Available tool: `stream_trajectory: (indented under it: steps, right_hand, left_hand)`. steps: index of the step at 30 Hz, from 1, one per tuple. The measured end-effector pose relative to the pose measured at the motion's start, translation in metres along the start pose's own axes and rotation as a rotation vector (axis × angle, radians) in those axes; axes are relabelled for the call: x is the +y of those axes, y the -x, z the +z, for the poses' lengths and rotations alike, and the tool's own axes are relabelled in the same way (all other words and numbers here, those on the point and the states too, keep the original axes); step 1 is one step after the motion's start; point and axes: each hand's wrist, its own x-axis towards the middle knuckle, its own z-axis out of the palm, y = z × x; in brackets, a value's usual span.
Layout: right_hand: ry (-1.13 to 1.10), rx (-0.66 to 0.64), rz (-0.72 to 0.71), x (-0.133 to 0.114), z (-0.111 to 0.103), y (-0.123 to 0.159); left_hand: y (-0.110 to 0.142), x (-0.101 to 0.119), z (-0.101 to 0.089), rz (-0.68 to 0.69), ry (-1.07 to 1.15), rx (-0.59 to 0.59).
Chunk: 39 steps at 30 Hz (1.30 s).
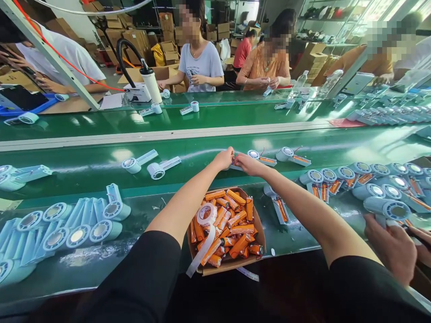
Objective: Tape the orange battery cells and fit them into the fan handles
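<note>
pinched shut: left hand [224, 159] and right hand [249, 164] meet, fingers bunched, over the near belt [202, 154]. some small dark bit shows between the fingertips; can't tell what it is or which hand has it. pale-blue part [236, 168] is just under the right hand, on the belt, probably the thing being handled; can't tell if it's touched. two-handed pinch looks meant for fine control, belt likely serving as support.

cardboard box [261, 229] of orange-wrapped battery packs [241, 229] is near, between the forearms, likely so either hand can reach. tape roll [203, 216] lies on the packs, loose end over the near-left rim, probably for easy grabbing. handheld-fan housings [78, 235] are grouped left, their handles with no orange visible; fan bodies with orange packs [346, 173] are lined up right, looks like sorting by state. one packed fan body [280, 210] lies by the right forearm.

hidden: finger undersides, most of the pale-blue part, box bottom. forearm covers part of the packed fan body. far-right fan bodies cut off by frame edge. co-worker's hand [392, 246] at right holds a fan body [387, 209]; rest of that person out of view.
</note>
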Motion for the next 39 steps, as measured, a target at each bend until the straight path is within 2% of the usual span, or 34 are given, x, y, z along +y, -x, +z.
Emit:
stream_trajectory:
  steps: [7, 11, 13, 15, 20, 25, 28, 31, 33, 35, 36, 37, 39]
  right_hand:
    - [-0.165, 0.150, 0.158, 0.013, -0.012, 0.010]
    - [-0.463, 0.286, 0.239, 0.017, -0.026, 0.008]
    - [-0.535, 0.272, 0.280, 0.013, -0.031, 0.009]
    - [-0.422, 0.195, 0.269, 0.007, -0.034, 0.013]
    - [0.094, -0.007, 0.110, -0.010, -0.032, 0.028]
    - [0.253, -0.020, 0.142, -0.031, -0.026, 0.031]
    - [0.328, -0.026, 0.177, -0.051, -0.035, 0.029]
    - [0.358, -0.004, 0.189, -0.081, -0.047, 0.042]
    - [0.281, 0.081, 0.193, -0.107, -0.046, 0.068]
    - [0.107, 0.198, 0.193, -0.138, -0.032, 0.106]
    - [0.011, 0.239, 0.188, -0.156, -0.021, 0.124]
    - [-0.069, 0.249, 0.178, -0.175, -0.008, 0.141]
    - [-0.170, 0.245, 0.169, -0.213, 0.022, 0.163]
  left_hand:
    - [0.000, 0.010, 0.003, 0.032, -0.025, -0.041]
    - [0.002, 0.017, 0.007, 0.056, -0.026, -0.061]
    - [0.003, 0.020, 0.007, 0.061, -0.030, -0.063]
    - [0.003, 0.023, 0.006, 0.064, -0.034, -0.061]
    - [0.001, 0.025, 0.006, 0.080, -0.013, -0.065]
    - [-0.001, 0.037, 0.006, 0.091, 0.052, -0.069]
    - [0.010, 0.054, -0.007, 0.125, 0.094, -0.052]
    - [0.052, 0.057, -0.031, 0.255, 0.115, -0.034]
    - [0.103, 0.042, -0.045, 0.459, 0.122, -0.078]
    - [0.164, 0.014, -0.057, 0.776, 0.136, -0.145]
    - [0.194, -0.003, -0.060, 0.832, 0.128, -0.118]
    - [0.220, -0.019, -0.062, 0.824, 0.101, -0.072]
    - [0.256, -0.049, -0.061, 0.770, 0.041, -0.059]
